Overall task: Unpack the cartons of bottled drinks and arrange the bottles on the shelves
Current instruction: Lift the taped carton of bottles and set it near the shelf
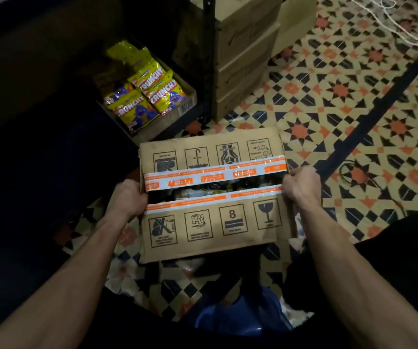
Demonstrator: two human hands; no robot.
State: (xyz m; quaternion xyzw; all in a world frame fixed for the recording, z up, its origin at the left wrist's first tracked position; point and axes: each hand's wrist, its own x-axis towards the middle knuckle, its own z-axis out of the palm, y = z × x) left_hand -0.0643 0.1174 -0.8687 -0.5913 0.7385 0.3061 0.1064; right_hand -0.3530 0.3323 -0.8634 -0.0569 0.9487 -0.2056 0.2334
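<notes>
On the patterned tile floor (341, 96), just in front of the dark shelf post (209, 59), sits the carton (230, 222). Whether it rests on the tiles or is lifted clear cannot be told. Its top flaps are parted along the taped seam (215, 176), and bottles (203, 191) show dimly in the gap.

The left hand (127, 197) grips the carton's left end at the seam, fingers curled round the edge. The right hand (301, 183) grips the right end likewise.

Handling notes, as judgement:
- A full carton of bottles is likely heavy.
- The printed glass symbol suggests breakable contents.
- The flaps are thin card and will bend, so do not carry by them.
- Take hold at the end walls or under the base.

Snack packets (142, 94) fill a box on the lowest shelf, and stacked cartons (243, 59) stand beside the post.
</notes>
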